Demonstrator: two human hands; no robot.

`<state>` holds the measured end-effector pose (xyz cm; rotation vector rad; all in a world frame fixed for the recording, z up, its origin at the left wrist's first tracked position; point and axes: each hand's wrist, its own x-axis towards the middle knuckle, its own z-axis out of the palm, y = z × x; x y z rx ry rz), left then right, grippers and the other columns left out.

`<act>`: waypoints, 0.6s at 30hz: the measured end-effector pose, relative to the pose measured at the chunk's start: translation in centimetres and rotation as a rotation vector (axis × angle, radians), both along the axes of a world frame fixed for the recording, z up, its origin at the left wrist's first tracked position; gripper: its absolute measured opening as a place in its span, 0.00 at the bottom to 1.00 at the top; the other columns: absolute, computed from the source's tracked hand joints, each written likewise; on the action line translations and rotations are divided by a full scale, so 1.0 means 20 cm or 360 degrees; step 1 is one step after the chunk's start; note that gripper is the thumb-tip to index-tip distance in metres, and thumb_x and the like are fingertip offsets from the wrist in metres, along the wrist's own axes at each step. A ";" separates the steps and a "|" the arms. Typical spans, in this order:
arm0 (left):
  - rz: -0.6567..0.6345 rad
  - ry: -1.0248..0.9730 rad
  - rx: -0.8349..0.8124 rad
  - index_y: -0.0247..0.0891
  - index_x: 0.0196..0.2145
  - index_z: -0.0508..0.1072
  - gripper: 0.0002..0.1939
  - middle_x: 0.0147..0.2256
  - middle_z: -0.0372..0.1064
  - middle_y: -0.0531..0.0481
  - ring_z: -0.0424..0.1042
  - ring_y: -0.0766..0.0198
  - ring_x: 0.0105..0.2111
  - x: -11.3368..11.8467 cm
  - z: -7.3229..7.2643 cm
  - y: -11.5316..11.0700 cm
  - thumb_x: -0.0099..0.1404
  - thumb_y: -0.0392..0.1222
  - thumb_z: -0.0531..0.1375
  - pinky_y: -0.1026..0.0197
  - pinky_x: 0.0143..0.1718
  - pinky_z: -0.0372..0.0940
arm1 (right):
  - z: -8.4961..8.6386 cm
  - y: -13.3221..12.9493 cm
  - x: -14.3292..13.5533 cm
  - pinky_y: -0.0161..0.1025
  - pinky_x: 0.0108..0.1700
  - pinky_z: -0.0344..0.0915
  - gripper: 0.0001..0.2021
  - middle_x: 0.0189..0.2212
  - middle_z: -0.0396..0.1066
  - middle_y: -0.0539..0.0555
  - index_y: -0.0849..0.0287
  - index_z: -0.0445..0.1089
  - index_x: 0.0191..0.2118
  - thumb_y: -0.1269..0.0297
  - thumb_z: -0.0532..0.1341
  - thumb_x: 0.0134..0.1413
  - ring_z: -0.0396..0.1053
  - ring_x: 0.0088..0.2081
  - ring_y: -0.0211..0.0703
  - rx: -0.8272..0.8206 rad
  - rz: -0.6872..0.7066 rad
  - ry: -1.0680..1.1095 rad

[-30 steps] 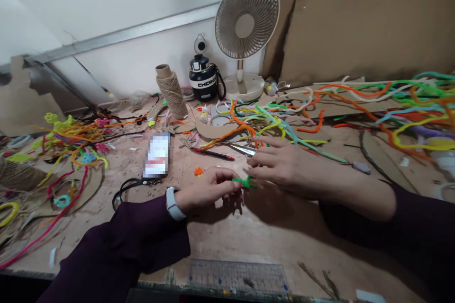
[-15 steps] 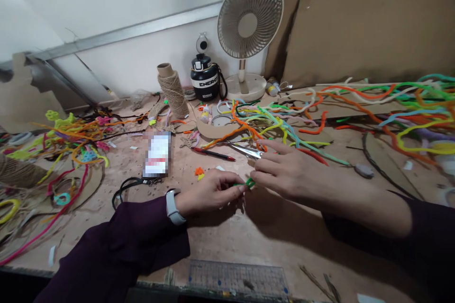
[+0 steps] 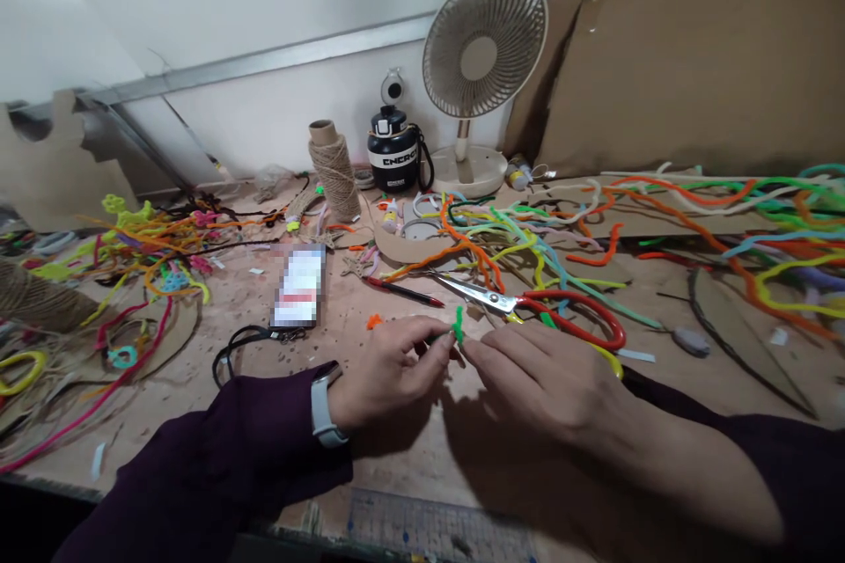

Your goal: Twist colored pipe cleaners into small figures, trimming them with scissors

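A short piece of green pipe cleaner [image 3: 458,322] stands up between my two hands. My left hand [image 3: 402,362], with a pale watch at the wrist, pinches it between thumb and index finger. From the other side my right hand [image 3: 538,369] closes on it too, its fingers curled together and partly hiding the lower end. Just beyond my right hand lie red-handled scissors [image 3: 611,321], blades pointing left. A black and red pen [image 3: 406,291] rests near their tips, and a small orange pipe cleaner bit [image 3: 374,321] lies past my left hand.
Colourful pipe cleaners [image 3: 693,211] spread over the right and back of the table. More lie at left near twine [image 3: 46,297]. A phone [image 3: 298,286], twine spool [image 3: 334,176], black bottle [image 3: 393,154] and fan [image 3: 485,57] stand or lie behind. A clear ruler [image 3: 436,528] is at the front edge.
My right hand has come lower, uncovering the scissors' red handles. The green pipe cleaner has turned from lying flat to pointing up. The view has shifted slightly.
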<state>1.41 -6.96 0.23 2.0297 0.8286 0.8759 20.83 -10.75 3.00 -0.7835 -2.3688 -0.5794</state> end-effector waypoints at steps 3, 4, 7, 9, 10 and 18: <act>-0.0106 -0.0116 -0.0267 0.35 0.41 0.73 0.14 0.34 0.73 0.46 0.70 0.64 0.32 -0.01 0.02 0.05 0.69 0.46 0.52 0.64 0.35 0.63 | 0.00 0.01 0.02 0.42 0.33 0.62 0.10 0.29 0.72 0.59 0.67 0.70 0.39 0.74 0.51 0.62 0.68 0.33 0.47 0.0074 -0.0053 -0.0056; -0.0144 -0.0122 -0.0318 0.35 0.42 0.73 0.15 0.35 0.73 0.46 0.70 0.64 0.33 -0.02 0.03 0.07 0.69 0.47 0.51 0.63 0.36 0.63 | 0.01 0.02 0.02 0.43 0.34 0.62 0.11 0.29 0.72 0.59 0.68 0.71 0.39 0.75 0.51 0.62 0.69 0.33 0.47 0.0087 -0.0079 -0.0100; -0.0117 0.0073 -0.0247 0.36 0.40 0.71 0.17 0.40 0.71 0.46 0.68 0.61 0.41 -0.04 0.07 0.11 0.71 0.47 0.46 0.60 0.44 0.60 | 0.02 0.04 0.03 0.43 0.35 0.62 0.12 0.30 0.72 0.59 0.67 0.71 0.38 0.75 0.50 0.62 0.68 0.32 0.46 0.0097 -0.0100 -0.0216; -0.0014 0.0161 -0.0159 0.36 0.34 0.68 0.20 0.35 0.67 0.48 0.64 0.63 0.36 -0.04 0.08 0.12 0.72 0.48 0.42 0.60 0.41 0.59 | 0.02 0.04 0.03 0.43 0.34 0.62 0.12 0.30 0.73 0.58 0.66 0.72 0.38 0.76 0.51 0.62 0.68 0.32 0.45 0.0101 -0.0073 -0.0276; -0.0005 0.0188 -0.0141 0.37 0.31 0.66 0.21 0.32 0.65 0.49 0.62 0.64 0.33 -0.03 0.09 0.12 0.72 0.49 0.41 0.61 0.38 0.58 | 0.02 0.05 0.03 0.43 0.34 0.62 0.11 0.31 0.73 0.58 0.65 0.72 0.38 0.77 0.51 0.61 0.68 0.32 0.45 0.0112 -0.0056 -0.0295; -0.0403 -0.0016 -0.0640 0.38 0.27 0.58 0.20 0.27 0.53 0.54 0.54 0.67 0.28 0.01 0.05 0.10 0.69 0.55 0.47 0.63 0.31 0.54 | 0.00 0.05 0.03 0.44 0.38 0.62 0.11 0.32 0.73 0.57 0.63 0.72 0.39 0.76 0.52 0.60 0.68 0.33 0.43 0.0165 0.0079 -0.0367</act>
